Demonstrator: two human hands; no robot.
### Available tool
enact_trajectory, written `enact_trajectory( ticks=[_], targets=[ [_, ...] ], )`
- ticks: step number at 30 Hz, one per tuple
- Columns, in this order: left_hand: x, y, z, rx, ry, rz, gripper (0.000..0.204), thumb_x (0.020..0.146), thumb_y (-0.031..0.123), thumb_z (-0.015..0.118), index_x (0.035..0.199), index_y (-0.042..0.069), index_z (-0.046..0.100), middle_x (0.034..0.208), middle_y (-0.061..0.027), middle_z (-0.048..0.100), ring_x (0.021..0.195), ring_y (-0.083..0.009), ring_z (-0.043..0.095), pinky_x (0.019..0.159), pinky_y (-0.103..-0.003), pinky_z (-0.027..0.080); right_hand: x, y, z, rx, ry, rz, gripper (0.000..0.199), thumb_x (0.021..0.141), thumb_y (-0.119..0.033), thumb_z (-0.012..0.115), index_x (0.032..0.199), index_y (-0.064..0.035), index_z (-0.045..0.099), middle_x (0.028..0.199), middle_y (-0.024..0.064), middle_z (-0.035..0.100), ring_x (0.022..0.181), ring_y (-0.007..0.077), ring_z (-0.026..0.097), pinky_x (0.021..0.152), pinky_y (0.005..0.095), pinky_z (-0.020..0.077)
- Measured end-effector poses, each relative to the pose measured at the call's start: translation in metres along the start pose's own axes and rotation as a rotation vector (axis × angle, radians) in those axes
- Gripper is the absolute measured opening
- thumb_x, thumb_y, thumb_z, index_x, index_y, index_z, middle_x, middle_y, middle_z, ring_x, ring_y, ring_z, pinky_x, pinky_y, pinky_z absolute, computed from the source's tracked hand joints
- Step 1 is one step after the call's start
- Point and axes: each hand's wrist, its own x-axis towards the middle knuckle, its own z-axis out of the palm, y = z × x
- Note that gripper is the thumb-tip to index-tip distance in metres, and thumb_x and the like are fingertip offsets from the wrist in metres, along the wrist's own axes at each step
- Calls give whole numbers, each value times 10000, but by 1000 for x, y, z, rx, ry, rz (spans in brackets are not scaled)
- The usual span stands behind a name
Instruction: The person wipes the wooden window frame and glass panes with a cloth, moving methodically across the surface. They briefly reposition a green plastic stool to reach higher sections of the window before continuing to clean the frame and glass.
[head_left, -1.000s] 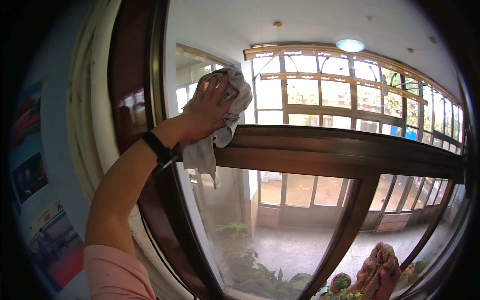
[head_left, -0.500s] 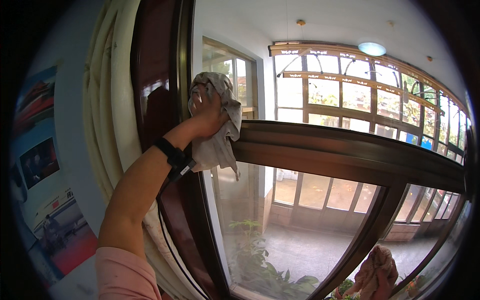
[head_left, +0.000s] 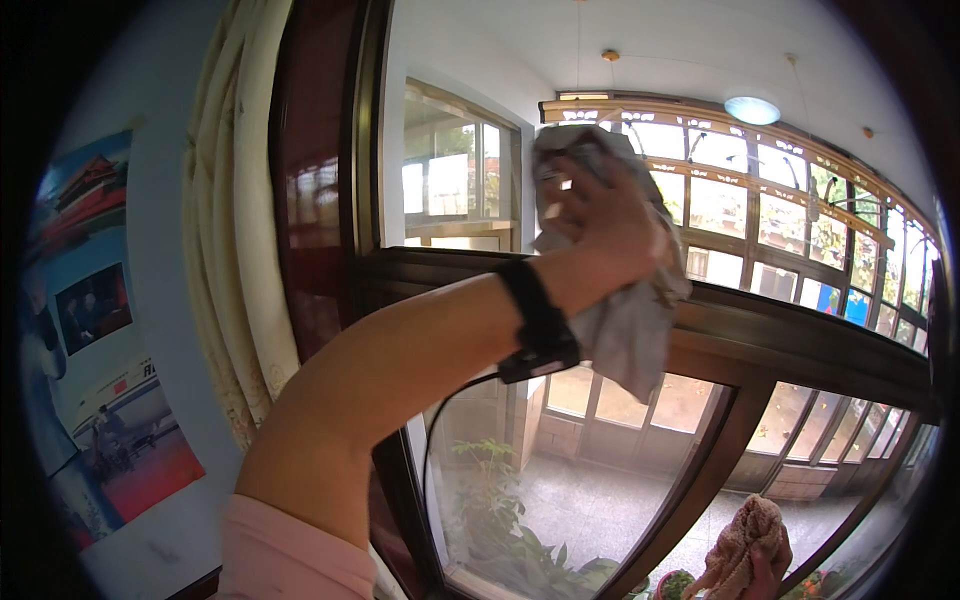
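Note:
My left hand (head_left: 600,225) is raised against the upper window pane (head_left: 450,180) and grips a crumpled grey-white cloth (head_left: 630,335). The cloth hangs down over the dark brown crossbar (head_left: 800,340) of the window frame. A black band (head_left: 540,320) with a thin cord sits on my left wrist. At the lower right edge my right hand (head_left: 768,575) holds a bunched tan towel (head_left: 745,530) near the lower pane; the hand is mostly hidden by the towel and the rim of the view.
A cream curtain (head_left: 235,250) hangs left of the dark window frame (head_left: 310,200). A colourful poster (head_left: 90,330) covers the blue wall at far left. Through the glass I see green plants (head_left: 500,500), a tiled yard and a glazed gallery (head_left: 800,220).
My left hand has slid the cloth to the right along the upper pane. The view has come closer to the window. The right hand stays low with its towel.

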Motion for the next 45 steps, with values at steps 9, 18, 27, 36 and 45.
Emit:
enact_trajectory(
  ticks=[9,18,27,36,45],
  targets=[
    [23,59,-38,-421,-40,496,371,867,56,616,1192,-122,616,1151,-262,646,1115,-374,632,889,-515,524,-7,-36,-15,10,-203,-27,425,852,-140,680,1223,53,607,1051,104,679,929,196,670,830,338,562],
    [80,-35,-93,-914,68,101,387,934,-10,582,1317,-51,556,1121,-198,652,926,-242,688,699,-369,592,-15,-49,-61,19,-246,-3,456,965,0,543,1412,75,502,1137,240,646,899,299,687,673,404,615],
    [106,-148,-121,-901,671,-148,385,828,-16,534,1188,-62,663,1164,-267,677,1030,-346,694,847,-383,557,-11,-64,-47,-99,-239,0,451,943,-42,578,1369,101,535,1194,218,657,1018,299,686,789,405,608],
    [51,-171,-40,-212,58,528,675,937,384,699,1461,71,409,1406,-325,438,1255,-492,481,1080,-547,394,-8,-61,1,-93,-270,-17,474,913,-124,639,1328,94,566,1158,205,671,995,297,683,811,402,585],
    [118,-234,-82,226,-12,475,720,1004,474,548,1616,279,224,1653,-281,109,1507,-559,48,1155,-756,102,-10,-50,59,-106,-261,3,510,883,-206,699,1287,87,596,1121,192,684,971,295,680,833,399,563]
  ],
)
